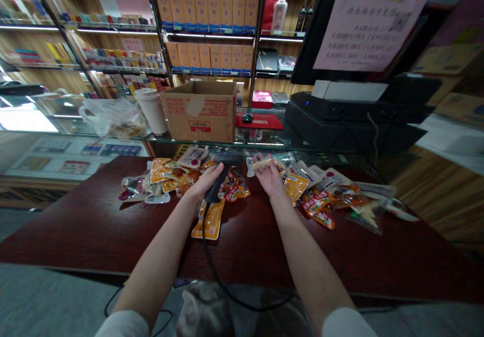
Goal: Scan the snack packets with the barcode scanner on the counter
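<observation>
My left hand [206, 181] is wrapped round the handle of a black corded barcode scanner [218, 183], whose head points toward my other hand. In my right hand [269, 177] lies a pale, sausage-shaped packaged snack [263, 164], held up with the fingers curled about it. Under the scanner are an orange snack packet [210, 220] and a red-and-orange packet [236, 188]. To the left is a pile of sealed snack packets [163, 170]. Another spread of packets [317, 203] lies to the right of my right hand.
The dark red-brown table [98, 226] carries the packets. Behind it, a glass counter holds an open cardboard box [204, 117], a white cup [152, 110], a plastic bag [109, 115] and a black cash-register unit [355, 120]. The scanner's cord [215, 271] hangs toward my lap.
</observation>
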Demonstrator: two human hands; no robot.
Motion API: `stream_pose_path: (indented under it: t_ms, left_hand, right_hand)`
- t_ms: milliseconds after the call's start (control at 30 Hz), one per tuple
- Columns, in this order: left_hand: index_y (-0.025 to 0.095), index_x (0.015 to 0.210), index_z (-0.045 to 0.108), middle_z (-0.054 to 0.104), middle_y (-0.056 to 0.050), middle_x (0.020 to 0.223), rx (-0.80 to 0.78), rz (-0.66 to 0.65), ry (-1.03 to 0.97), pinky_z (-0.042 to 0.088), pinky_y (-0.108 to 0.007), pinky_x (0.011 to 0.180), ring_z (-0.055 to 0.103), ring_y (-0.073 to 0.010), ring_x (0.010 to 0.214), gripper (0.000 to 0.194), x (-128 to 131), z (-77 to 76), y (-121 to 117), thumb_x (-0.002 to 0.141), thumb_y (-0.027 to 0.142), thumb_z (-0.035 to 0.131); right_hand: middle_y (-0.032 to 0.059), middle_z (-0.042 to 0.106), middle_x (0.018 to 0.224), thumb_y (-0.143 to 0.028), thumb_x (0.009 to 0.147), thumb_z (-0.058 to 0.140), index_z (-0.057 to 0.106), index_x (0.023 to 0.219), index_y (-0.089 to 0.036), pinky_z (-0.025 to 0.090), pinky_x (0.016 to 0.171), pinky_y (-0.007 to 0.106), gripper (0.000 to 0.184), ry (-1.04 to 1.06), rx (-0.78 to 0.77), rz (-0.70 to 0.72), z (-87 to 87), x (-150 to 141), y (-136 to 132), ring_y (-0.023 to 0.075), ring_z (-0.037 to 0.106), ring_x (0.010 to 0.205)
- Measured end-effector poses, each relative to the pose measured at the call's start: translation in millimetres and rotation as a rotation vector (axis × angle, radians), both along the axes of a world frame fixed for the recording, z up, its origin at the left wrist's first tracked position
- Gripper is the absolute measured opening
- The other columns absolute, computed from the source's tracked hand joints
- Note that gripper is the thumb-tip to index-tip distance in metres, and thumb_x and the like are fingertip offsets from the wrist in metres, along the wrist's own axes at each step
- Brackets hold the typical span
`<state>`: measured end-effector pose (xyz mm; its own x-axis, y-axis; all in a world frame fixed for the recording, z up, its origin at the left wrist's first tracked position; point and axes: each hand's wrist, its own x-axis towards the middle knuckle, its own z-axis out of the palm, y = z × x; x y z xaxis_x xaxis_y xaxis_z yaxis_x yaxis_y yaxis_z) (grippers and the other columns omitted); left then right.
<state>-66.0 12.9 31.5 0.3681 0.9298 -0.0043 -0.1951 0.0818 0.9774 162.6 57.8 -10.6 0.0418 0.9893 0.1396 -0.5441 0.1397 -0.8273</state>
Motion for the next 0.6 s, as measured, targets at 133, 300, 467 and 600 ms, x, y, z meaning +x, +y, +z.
stream_pose_path:
  t_ms: [133, 300, 467, 600]
  left_hand:
    - [0.013, 0.095, 0.060, 0.059, 0.000, 0.068, 0.040, 0.002, -0.034, 0.039, -0.020, 0.041, 0.047, -0.0064, 0.045, 0.057, 6.7, 0.4, -2.5, 0.074, 0.064, 0.072]
    - [0.012, 0.088, 0.061, 0.056, 0.001, 0.062, 0.020, -0.012, -0.007, 0.039, -0.019, 0.041, 0.047, -0.0069, 0.045, 0.058, 7.5, 0.3, -3.1, 0.073, 0.068, 0.071]
    - [0.013, 0.091, 0.062, 0.063, -0.002, 0.066, -0.090, 0.012, 0.019, 0.041, -0.018, 0.039, 0.051, -0.0083, 0.046, 0.054, -5.6, 4.0, -1.6, 0.079, 0.065, 0.067]
    - [0.013, 0.089, 0.061, 0.068, -0.006, 0.072, -0.235, 0.057, 0.095, 0.046, -0.018, 0.040, 0.055, -0.0083, 0.046, 0.049, -17.8, 5.0, 1.1, 0.086, 0.061, 0.062]
  right_hand:
    - [0.0050, 0.050, 0.148, -0.060, 0.092, 0.048, 0.049, 0.128, -0.038, 0.048, 0.102, 0.046, 0.042, -0.020, 0.034, 0.032, -0.9, -1.6, -0.1, 0.0200, 0.054, 0.133]
    - [0.0063, 0.054, 0.143, -0.057, 0.086, 0.058, 0.048, 0.128, -0.035, 0.048, 0.102, 0.043, 0.048, 0.019, 0.036, 0.054, 0.2, -4.5, -1.6, 0.0205, 0.058, 0.127]
    - [0.0064, 0.062, 0.122, -0.054, 0.083, 0.061, 0.052, 0.126, -0.030, 0.054, 0.089, 0.042, 0.050, -0.126, -0.051, -0.145, 9.2, 4.6, 1.4, 0.0232, 0.066, 0.106]
    - [0.0119, 0.061, 0.120, -0.044, 0.085, 0.057, 0.058, 0.127, -0.021, 0.049, 0.093, 0.042, 0.048, -0.890, -0.045, -0.566, 28.0, 30.6, -6.1, 0.0272, 0.060, 0.107]
